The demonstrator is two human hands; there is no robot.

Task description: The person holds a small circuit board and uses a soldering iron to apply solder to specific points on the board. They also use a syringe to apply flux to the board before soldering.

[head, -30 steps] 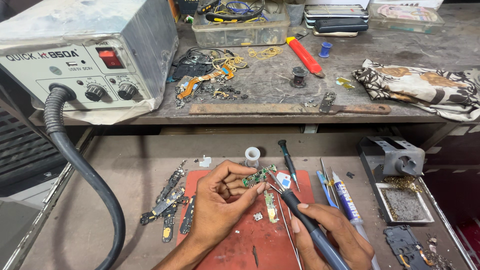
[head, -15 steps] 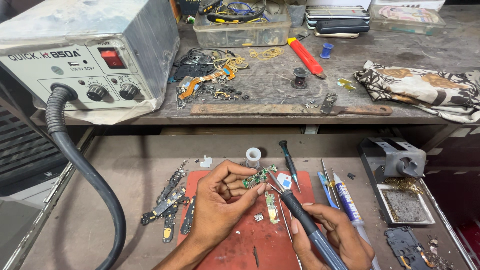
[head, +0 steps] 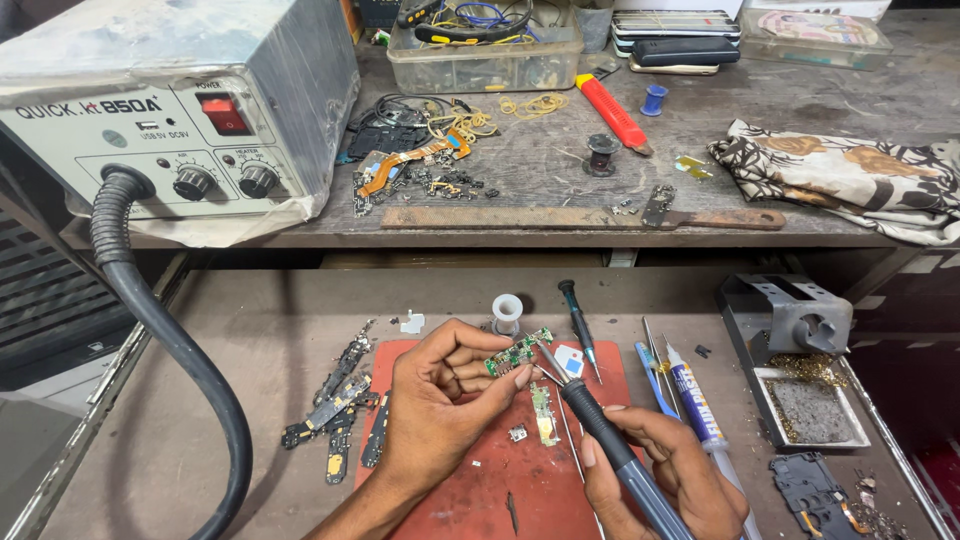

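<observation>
Left hand (head: pixel 440 405) pinched a small green circuit board (head: pixel 518 352) over the red mat's (head: pixel 480 480) far edge. Right hand (head: pixel 665 470) gripped a soldering iron (head: pixel 600 425), tip at board. Board looked light, stiff, fragile; best held by its edges.

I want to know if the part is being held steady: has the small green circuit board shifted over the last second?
No. The green circuit board in the left hand sits just below the white spool, as before.

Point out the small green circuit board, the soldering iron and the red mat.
small green circuit board (head: pixel 517 352), head view, middle of the board.
soldering iron (head: pixel 600 425), head view, dark grip.
red mat (head: pixel 480 480), head view, bare patch.
</observation>
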